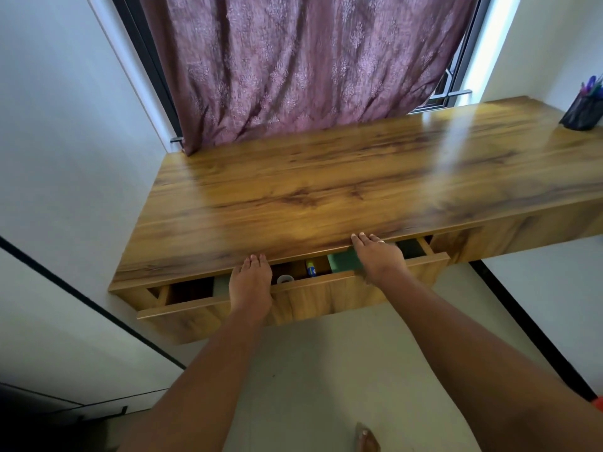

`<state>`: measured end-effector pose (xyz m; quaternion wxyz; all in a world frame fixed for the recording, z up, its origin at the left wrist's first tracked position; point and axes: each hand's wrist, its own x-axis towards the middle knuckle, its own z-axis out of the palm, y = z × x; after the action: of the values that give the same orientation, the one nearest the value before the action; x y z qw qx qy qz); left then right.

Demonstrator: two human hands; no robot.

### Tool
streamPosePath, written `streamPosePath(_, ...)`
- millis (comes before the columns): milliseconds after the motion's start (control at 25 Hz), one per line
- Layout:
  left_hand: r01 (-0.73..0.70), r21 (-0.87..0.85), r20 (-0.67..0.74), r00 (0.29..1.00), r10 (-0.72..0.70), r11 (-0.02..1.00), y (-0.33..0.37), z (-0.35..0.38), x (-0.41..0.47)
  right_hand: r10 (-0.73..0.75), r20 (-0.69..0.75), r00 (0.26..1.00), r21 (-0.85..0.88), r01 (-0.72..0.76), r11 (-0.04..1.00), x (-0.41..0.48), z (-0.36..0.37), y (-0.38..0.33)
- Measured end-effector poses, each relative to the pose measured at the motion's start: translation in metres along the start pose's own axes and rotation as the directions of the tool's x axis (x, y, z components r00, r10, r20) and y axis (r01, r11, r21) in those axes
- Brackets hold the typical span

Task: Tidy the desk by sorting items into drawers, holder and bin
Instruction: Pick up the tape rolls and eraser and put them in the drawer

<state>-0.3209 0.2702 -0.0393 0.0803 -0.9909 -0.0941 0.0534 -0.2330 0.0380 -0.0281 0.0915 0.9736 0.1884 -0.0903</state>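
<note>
A wide wooden drawer [313,295] under the desk top [326,190] stands open by a narrow gap. My left hand [250,285] rests flat on the drawer's front edge, fingers straight and reaching to the desk's lip. Further right, my right hand [378,259] lies the same way across the gap, fingertips touching the desk edge. Inside the gap I see a roll of tape [285,279], a small yellow and blue tube [311,268], a green book or pad [344,260] and a dark item [411,247]. A black mesh pen holder [582,112] with pens stands at the desk's far right.
A mauve curtain [293,60] hangs behind the desk over a window. White walls close in on the left and right. The pale floor [310,370] lies below, with a foot [367,440] at the bottom edge.
</note>
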Motion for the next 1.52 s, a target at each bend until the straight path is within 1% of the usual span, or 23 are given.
streamPosePath(80,0.011,0.060,-0.024,1.000,-0.010,0.998,0.003,-0.007,0.004,0.019,-0.036,0.999,0.032,-0.018,0.999,0.002,-0.005,-0.004)
streamPosePath(160,0.002,0.107,-0.032,0.999,0.002,0.994,0.007,-0.018,0.009,0.015,-0.080,0.997,0.021,-0.014,1.000,0.004,-0.010,-0.005)
streamPosePath(280,-0.024,0.156,-0.007,1.000,0.026,0.988,0.011,-0.034,0.014,0.008,-0.093,0.996,-0.042,-0.012,0.999,0.008,-0.012,-0.008)
streamPosePath(440,-0.031,0.142,0.004,1.000,0.031,0.989,0.013,-0.040,0.019,-0.034,-0.088,0.996,-0.173,0.018,0.985,0.016,-0.005,-0.013)
streamPosePath(560,-0.057,0.174,0.013,0.998,0.055,0.983,0.016,-0.037,0.025,-0.069,-0.087,0.994,-0.248,0.046,0.968,0.020,-0.001,-0.014)
streamPosePath(760,-0.123,0.221,0.011,0.992,0.124,0.967,0.018,-0.033,0.030,-0.089,-0.096,0.991,-0.272,0.060,0.960,0.025,0.005,-0.016)
streamPosePath(920,-0.132,0.279,-0.001,0.990,0.138,0.951,0.020,-0.027,0.032,-0.167,-0.118,0.979,-0.327,0.120,0.937,0.032,0.005,-0.015)
streamPosePath(1080,-0.156,0.341,0.011,0.987,0.162,0.927,0.021,-0.020,0.039,-0.177,-0.118,0.977,-0.319,0.131,0.939,0.031,0.001,-0.017)
streamPosePath(1160,-0.157,0.382,0.023,0.987,0.160,0.911,0.021,-0.017,0.042,-0.187,-0.166,0.968,-0.336,0.123,0.934,0.031,0.000,-0.020)
streamPosePath(1200,-0.159,0.406,0.031,0.987,0.160,0.900,0.021,-0.016,0.044,-0.199,-0.167,0.966,-0.341,0.133,0.931,0.029,-0.006,-0.022)
streamPosePath(1280,-0.167,0.452,0.047,0.985,0.163,0.876,0.023,-0.013,0.047,-0.253,-0.216,0.943,-0.305,0.181,0.935,0.027,-0.011,-0.022)
streamPosePath(1320,-0.166,0.476,0.056,0.986,0.159,0.864,0.025,-0.013,0.049,-0.305,-0.248,0.920,-0.234,0.248,0.940,0.031,-0.007,-0.017)
streamPosePath(1360,-0.166,0.496,0.071,0.986,0.151,0.852,0.027,-0.014,0.050,-0.321,-0.259,0.911,-0.198,0.275,0.941,0.033,-0.003,-0.013)
streamPosePath(1520,-0.204,0.563,0.129,0.979,0.159,0.801,0.035,-0.019,0.054,-0.347,-0.290,0.892,-0.200,0.298,0.933,0.030,0.007,-0.017)
